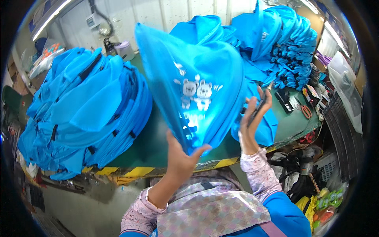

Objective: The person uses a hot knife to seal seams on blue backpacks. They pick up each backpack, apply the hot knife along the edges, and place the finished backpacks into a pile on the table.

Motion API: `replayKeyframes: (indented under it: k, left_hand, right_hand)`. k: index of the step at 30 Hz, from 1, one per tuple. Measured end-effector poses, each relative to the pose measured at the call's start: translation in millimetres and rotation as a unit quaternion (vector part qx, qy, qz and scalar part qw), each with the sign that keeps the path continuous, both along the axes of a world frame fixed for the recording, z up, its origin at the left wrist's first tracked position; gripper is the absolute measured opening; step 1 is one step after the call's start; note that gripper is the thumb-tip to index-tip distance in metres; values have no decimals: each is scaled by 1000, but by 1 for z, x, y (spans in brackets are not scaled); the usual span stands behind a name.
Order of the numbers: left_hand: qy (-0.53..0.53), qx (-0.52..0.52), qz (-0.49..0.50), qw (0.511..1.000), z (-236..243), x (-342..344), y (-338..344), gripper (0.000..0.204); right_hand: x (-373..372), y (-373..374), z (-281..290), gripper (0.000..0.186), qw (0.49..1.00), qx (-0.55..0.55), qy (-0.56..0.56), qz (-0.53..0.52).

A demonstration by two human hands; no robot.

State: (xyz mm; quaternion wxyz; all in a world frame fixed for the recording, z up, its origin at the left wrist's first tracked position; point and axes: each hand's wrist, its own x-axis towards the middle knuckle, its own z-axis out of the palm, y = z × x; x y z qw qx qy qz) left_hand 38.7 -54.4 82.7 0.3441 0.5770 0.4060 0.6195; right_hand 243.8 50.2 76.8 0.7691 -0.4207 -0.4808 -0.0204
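Observation:
A blue cone-shaped fabric piece (213, 63), printed in white with two cartoon bears, stands tilted over the green table (164, 156). My left hand (181, 160) grips its lower end between thumb and fingers. Just right of the piece, my right hand (254, 118) is raised, its fingers closed around a slim dark tool (260, 104) with a light tip, possibly snips. Behind that hand, more loose blue fabric (266, 130) lies on the table.
A big pile of blue pieces (83, 102) fills the left side; more piles (292, 35) rise at back right. Orange-handled scissors (306, 110) and a black object (284, 98) lie at right. Bags and clutter (300, 173) sit below the yellow-striped edge. A white wall runs behind.

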Motion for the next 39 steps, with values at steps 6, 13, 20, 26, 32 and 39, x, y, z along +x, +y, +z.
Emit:
replayKeyframes:
  k: [6, 13, 20, 26, 32, 39]
  left_hand:
    - [237, 12, -41, 970, 30, 39, 27, 37]
    - [214, 166, -34, 962, 118, 46, 156, 56]
    - [427, 193, 13, 883, 200, 118, 417, 60]
    - [589, 139, -5, 796, 99, 202, 491, 86]
    - [442, 313, -81, 836, 55, 144, 311, 74]
    - [659, 134, 142, 726, 91, -86, 91, 59]
  right_hand:
    - [-31, 7, 76, 83, 947, 185, -33, 259]
    - [36, 29, 92, 75, 946, 262, 34, 187]
    - [85, 76, 29, 66, 972, 98, 73, 200]
    - [90, 91, 14, 68, 981, -23, 69, 180]
    - [84, 70, 19, 66, 977, -69, 89, 183]
    - [60, 19, 21, 61, 965, -64, 59, 246]
